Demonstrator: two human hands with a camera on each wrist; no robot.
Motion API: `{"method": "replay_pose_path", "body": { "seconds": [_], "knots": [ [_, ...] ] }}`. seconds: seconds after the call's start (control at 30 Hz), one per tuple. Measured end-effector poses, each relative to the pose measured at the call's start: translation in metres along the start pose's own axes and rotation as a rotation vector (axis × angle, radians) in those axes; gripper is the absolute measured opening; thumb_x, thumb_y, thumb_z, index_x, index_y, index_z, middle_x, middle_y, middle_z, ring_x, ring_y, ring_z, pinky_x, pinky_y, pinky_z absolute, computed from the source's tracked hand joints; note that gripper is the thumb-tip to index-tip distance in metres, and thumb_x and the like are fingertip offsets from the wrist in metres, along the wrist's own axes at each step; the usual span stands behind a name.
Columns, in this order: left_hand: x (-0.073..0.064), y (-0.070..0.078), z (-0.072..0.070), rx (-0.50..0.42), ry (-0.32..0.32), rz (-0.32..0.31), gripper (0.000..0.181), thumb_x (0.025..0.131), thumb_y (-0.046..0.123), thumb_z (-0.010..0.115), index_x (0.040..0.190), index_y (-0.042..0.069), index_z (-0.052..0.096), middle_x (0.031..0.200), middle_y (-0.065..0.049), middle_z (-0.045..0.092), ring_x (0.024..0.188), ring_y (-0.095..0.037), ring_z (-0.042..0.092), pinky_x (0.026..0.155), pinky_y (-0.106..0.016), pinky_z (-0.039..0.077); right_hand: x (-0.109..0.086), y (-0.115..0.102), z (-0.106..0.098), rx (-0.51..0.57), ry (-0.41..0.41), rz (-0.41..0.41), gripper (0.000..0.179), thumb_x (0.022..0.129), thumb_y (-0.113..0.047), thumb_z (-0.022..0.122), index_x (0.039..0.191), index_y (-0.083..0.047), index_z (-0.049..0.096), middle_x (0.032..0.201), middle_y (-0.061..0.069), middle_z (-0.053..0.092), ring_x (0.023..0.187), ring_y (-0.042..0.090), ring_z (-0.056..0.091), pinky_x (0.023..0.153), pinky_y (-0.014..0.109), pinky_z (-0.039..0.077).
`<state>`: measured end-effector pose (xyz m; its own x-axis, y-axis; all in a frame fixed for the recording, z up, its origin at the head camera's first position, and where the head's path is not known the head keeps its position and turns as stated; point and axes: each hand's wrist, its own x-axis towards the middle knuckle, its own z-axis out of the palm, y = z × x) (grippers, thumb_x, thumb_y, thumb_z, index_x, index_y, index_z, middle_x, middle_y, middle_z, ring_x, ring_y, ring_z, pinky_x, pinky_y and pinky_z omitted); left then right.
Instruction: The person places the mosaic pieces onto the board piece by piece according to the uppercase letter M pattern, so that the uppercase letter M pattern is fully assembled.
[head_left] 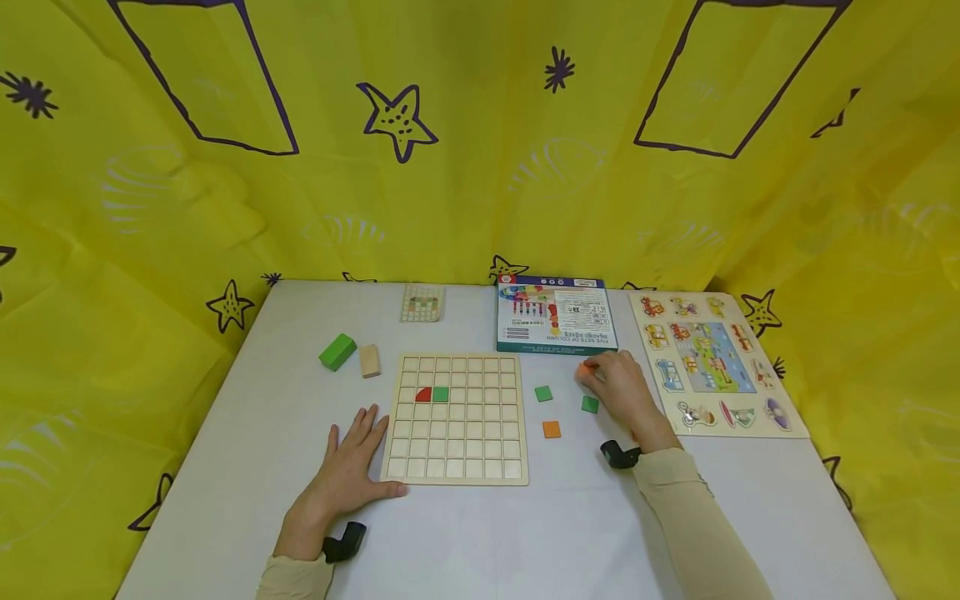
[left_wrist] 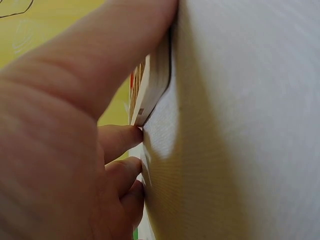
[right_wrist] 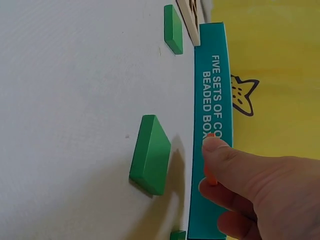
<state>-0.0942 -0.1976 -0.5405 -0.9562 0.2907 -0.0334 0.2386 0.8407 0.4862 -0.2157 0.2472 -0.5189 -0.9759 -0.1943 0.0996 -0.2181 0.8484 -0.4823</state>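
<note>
A wooden grid board (head_left: 480,433) lies mid-table, with a red quarter-circle tile (head_left: 424,395) and a green square tile (head_left: 441,394) side by side in its cells. My left hand (head_left: 348,471), fingers spread, rests at the board's lower left corner; in the left wrist view its thumb and fingertips are at the board's edge. Right of the board, my right hand (head_left: 621,390) pinches an orange tile (right_wrist: 211,175) between thumb and fingers. Near that hand lie two green square tiles, one closer to the board (head_left: 543,393), and another orange tile (head_left: 552,429).
Behind the tiles is a teal-edged box (head_left: 557,317). A picture puzzle board (head_left: 720,367) lies at the right. Back left are a small pattern card (head_left: 422,303), a green block (head_left: 338,352) and a plain wooden block (head_left: 370,362). A yellow curtain (head_left: 465,200) surrounds the table.
</note>
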Motion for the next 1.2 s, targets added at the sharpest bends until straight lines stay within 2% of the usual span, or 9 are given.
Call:
{"method": "replay_pose_path", "body": {
  "seconds": [0.33,0.7,1.2],
  "knots": [
    [0.0,0.0,0.0,0.0,-0.002,-0.001,0.115,0.066,0.064,0.079,0.149,-0.003,0.035,0.157,-0.023,0.019,0.145,-0.039,0.012,0.109,-0.066,-0.001,0.0,-0.008,0.001,0.015,-0.008,-0.041,0.03,0.092,-0.021,0.071,0.11,0.002,0.071,0.108,0.014,0.066,0.1,0.03,0.049,0.088,0.043,0.04],
    [0.001,-0.004,0.001,-0.019,-0.023,-0.006,0.117,0.066,0.067,0.077,0.15,-0.002,0.034,0.159,-0.021,0.017,0.145,-0.039,0.01,0.109,-0.064,-0.003,0.003,-0.024,0.006,-0.02,0.028,-0.166,0.026,0.089,-0.019,0.074,0.103,0.002,0.073,0.099,0.011,0.068,0.089,0.028,0.051,0.077,0.039,0.041],
    [0.001,-0.003,0.002,-0.019,-0.026,-0.007,0.117,0.066,0.065,0.079,0.15,-0.002,0.033,0.159,-0.02,0.016,0.146,-0.037,0.009,0.11,-0.063,-0.003,0.007,-0.04,0.014,0.025,0.014,-0.165,0.025,0.09,-0.021,0.073,0.105,-0.002,0.073,0.102,0.007,0.068,0.094,0.026,0.05,0.08,0.038,0.042]
  ]
}}
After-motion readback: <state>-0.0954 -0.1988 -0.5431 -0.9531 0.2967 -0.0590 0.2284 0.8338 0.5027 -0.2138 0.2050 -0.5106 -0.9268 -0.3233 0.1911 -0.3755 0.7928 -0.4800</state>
